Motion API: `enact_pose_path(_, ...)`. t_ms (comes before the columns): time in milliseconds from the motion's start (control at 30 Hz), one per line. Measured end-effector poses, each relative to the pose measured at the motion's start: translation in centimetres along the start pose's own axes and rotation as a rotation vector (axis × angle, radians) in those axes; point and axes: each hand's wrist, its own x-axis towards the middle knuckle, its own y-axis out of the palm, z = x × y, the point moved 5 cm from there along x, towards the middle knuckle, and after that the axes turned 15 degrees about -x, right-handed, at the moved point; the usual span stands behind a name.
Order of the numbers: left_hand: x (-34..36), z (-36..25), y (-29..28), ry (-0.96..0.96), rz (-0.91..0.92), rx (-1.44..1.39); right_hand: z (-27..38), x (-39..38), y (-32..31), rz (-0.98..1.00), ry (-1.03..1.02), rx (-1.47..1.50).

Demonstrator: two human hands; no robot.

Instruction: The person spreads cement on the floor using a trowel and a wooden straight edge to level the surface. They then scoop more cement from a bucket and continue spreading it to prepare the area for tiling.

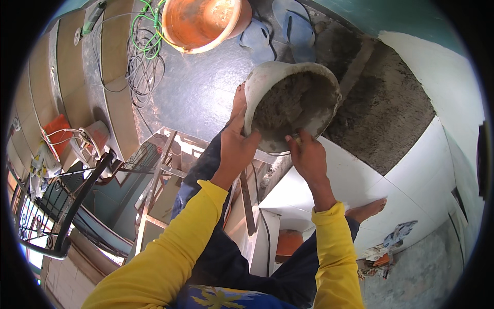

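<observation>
Both my hands grip a whitish, cement-smeared bucket (257, 85), tilted so its mouth faces me. Wet grey mortar (288, 103) lies inside it. My left hand (236, 149) is closed on the near left part of the rim, with the thumb along the edge. On the near right part, my right hand (307, 157) has its thumb and fingers over the rim. Some of the fingers are hidden beneath the bucket. To the right of the bucket spreads a rough grey mortar bed (388, 110) on the floor, bordered by white tiles (411, 201).
An orange tub (203, 26) and blue slippers (296, 31) lie beyond the bucket. Coiled cables (144, 72) rest beside the stairs (72, 67). At left stands a black railing (67, 221). A metal frame (154, 190) is near my legs; rubble (381, 257) sits at lower right.
</observation>
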Motion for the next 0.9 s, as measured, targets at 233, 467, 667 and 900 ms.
enact_pose_path(233, 0.8, 0.3, 0.0, -0.059, -0.054, -0.337, -0.7, -2.1, -2.0, -0.13, 0.001, 0.056)
enact_pose_path(467, 1.8, 1.8, -1.0, -0.106, -0.108, -0.437, -2.1, -3.4, -2.6, -0.164, 0.16, 0.32)
enact_pose_path(667, 2.2, 1.4, -2.3, -0.139, -0.217, -0.374, -7.2, -2.1, -3.1, 0.113, 0.412, 1.122)
enact_pose_path(900, 2.1, 0.4, -2.1, -0.13, -0.306, -0.322, -15.8, 2.4, -3.2, 0.056, 0.57, 1.472)
